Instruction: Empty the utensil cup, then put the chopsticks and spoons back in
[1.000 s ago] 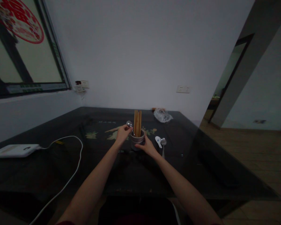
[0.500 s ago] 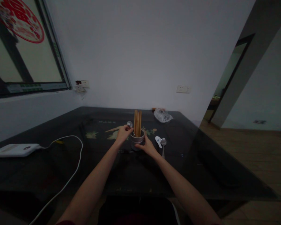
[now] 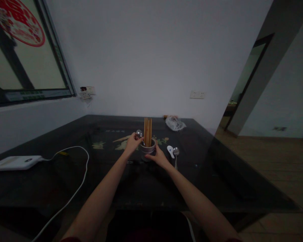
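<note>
A round cup-like holder (image 3: pixel 148 152) stands upright on the dark table, with several wooden chopsticks (image 3: pixel 147 132) upright in it. My right hand (image 3: pixel 158 156) is wrapped round the holder's right side, thumb across its front. At the left rim, my left hand (image 3: pixel 133 143) pinches a metal spoon (image 3: pixel 139 133); its shiny bowl points up and its handle reaches down into the holder. To the right of the holder lie a white spoon (image 3: pixel 170 151) with a blue mark and another metal spoon (image 3: pixel 176 152), side by side.
A crumpled clear plastic bag (image 3: pixel 175 123) lies near the table's back edge by the wall. On the left sits a white power bank-like box (image 3: pixel 16 162), its white cable (image 3: pixel 85 168) curving over the front edge. A dark flat object (image 3: pixel 233 179) rests at the right.
The view has shifted very slightly. Both hands, the spoon and the holder keep nearly the same positions.
</note>
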Tool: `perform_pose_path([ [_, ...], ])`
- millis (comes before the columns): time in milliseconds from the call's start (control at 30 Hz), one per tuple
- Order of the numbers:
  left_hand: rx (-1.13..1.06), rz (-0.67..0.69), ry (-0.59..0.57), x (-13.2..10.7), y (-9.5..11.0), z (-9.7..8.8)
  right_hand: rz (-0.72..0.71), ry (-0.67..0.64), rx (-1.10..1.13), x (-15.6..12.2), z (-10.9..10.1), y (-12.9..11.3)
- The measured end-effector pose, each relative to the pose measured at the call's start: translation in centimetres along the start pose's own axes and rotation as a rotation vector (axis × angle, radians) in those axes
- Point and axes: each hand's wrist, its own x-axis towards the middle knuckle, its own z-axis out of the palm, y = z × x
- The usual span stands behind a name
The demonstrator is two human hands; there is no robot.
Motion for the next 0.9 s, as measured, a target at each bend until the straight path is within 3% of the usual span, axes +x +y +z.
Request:
perform_pose_path([
  [233,-0.156,0.032,0.119,0.2,0.3,-0.1,-0.014,-0.012,0.003,-0.1,-0.1,0.0],
  [600,-0.335,0.178,0.321,-0.4,3.0,-1.6,-0.036,0.041,0.038,0.2,-0.7,-0.1],
  [767,-0.308,0.264,0.262,-2.2,5.5,-1.7,-0.001,0.138,-0.014,0.4,-2.2,-1.3],
  [900,-0.026,0.368,0.093,-4.8,6.3,-1.4,-0.045,0.202,-0.051,0.7,-4.3,-2.9],
])
